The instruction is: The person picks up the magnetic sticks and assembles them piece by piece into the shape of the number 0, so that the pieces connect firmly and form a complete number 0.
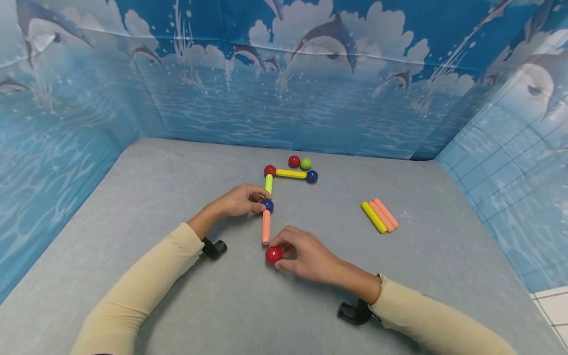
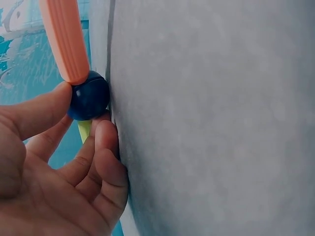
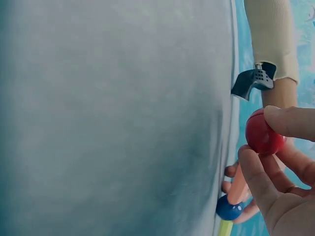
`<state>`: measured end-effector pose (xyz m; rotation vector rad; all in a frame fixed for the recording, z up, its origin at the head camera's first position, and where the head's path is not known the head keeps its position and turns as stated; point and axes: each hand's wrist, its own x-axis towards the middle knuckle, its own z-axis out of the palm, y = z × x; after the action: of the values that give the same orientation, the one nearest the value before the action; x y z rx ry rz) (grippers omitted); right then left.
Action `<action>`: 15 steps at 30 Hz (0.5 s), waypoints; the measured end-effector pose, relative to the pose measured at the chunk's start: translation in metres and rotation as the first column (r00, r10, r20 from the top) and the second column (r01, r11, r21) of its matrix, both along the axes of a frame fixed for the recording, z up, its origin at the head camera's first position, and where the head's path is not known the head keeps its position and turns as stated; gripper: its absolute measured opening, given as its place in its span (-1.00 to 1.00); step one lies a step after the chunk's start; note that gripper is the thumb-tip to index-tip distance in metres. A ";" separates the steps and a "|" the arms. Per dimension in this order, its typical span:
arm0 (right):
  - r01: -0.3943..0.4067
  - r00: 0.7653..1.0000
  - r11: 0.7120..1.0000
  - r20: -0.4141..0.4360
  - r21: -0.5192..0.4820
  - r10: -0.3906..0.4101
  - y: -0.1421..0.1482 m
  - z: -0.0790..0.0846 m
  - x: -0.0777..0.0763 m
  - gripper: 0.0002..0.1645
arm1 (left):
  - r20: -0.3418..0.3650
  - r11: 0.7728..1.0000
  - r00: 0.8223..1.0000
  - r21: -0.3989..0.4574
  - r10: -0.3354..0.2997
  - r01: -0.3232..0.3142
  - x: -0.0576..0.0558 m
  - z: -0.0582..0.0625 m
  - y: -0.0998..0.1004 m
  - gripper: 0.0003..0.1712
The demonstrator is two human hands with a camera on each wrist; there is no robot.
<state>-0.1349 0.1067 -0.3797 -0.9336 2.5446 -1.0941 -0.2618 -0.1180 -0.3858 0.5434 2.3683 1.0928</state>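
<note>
My left hand (image 1: 243,200) pinches a blue ball (image 2: 89,97) between thumb and fingers. A salmon rod (image 1: 266,228) runs from that ball toward me, and a lime rod (image 1: 268,184) leads away from it to a red ball (image 1: 269,170). From there a yellow rod (image 1: 291,173) stretches right to another blue ball (image 1: 312,176). My right hand (image 1: 309,253) holds a separate red ball (image 3: 264,132) by thumb and fingertips, close to the near end of the salmon rod.
Behind the joined rods lie a loose red ball (image 1: 294,161) and a green ball (image 1: 305,163). To the right, a yellow rod (image 1: 373,217) lies beside two salmon rods (image 1: 385,215) on the grey table (image 1: 213,305). A dolphin-print curtain (image 1: 284,108) borders the table.
</note>
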 end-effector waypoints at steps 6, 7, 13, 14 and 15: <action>0.015 1.000 1.000 -0.026 -0.016 -0.015 -0.010 0.001 -0.006 -0.60 | 0.012 1.000 1.000 0.008 0.000 0.000 -0.001 -0.001 -0.002 -0.57; 0.015 1.000 1.000 -0.027 -0.013 -0.016 -0.012 0.000 -0.007 -0.60 | 0.012 1.000 1.000 0.009 -0.002 0.002 -0.001 -0.001 -0.002 -0.57; 0.021 0.999 1.000 -0.033 0.007 -0.020 -0.017 -0.003 -0.007 -0.60 | 0.005 1.000 1.000 0.018 -0.018 0.018 -0.001 -0.002 -0.001 -0.57; 0.023 0.999 1.000 -0.034 0.011 -0.023 -0.018 -0.004 -0.007 -0.60 | 0.003 1.000 1.000 0.018 -0.017 0.017 -0.001 -0.002 -0.001 -0.57; 0.024 0.999 1.000 -0.037 0.015 -0.023 -0.018 -0.004 -0.007 -0.60 | 0.000 1.000 1.000 0.016 -0.016 0.016 -0.001 -0.002 -0.001 -0.58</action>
<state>-0.1418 0.0889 -0.3839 -0.9313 2.5961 -1.0722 -0.2628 -0.1187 -0.3876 0.5669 2.3527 1.1062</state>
